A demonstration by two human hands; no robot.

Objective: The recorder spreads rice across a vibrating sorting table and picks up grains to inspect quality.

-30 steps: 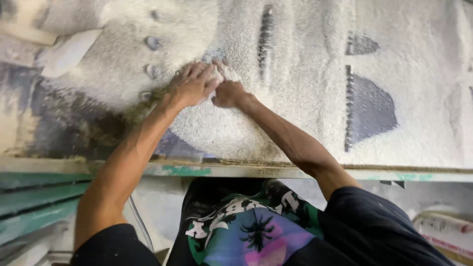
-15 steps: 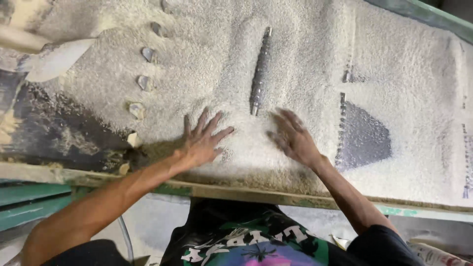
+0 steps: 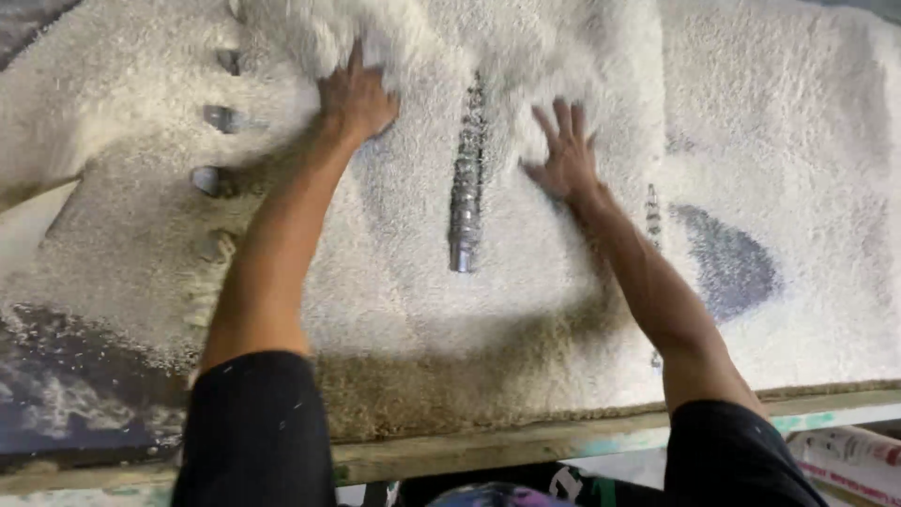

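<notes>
A thick bed of white grain [image 3: 770, 122] covers a wide tray in front of me. My left hand [image 3: 355, 94] lies flat far out in the grain with its fingertips sunk into a raised heap. My right hand [image 3: 563, 152] rests palm down with fingers spread on the grain, a little nearer to me. Between the two hands a grey ribbed metal rod [image 3: 464, 192] lies half buried, running away from me. Neither hand holds anything.
Several small grey knobs [image 3: 221, 116] poke out of the grain at the left. A dark bare patch [image 3: 727, 263] shows at the right and another at the lower left [image 3: 66, 394]. The wooden front edge [image 3: 526, 446] of the tray runs along the bottom.
Both hands have moved forward, away from me, pushing grain into a heap at the far side. The metal rod is more uncovered. The view has shifted closer over the tray.
</notes>
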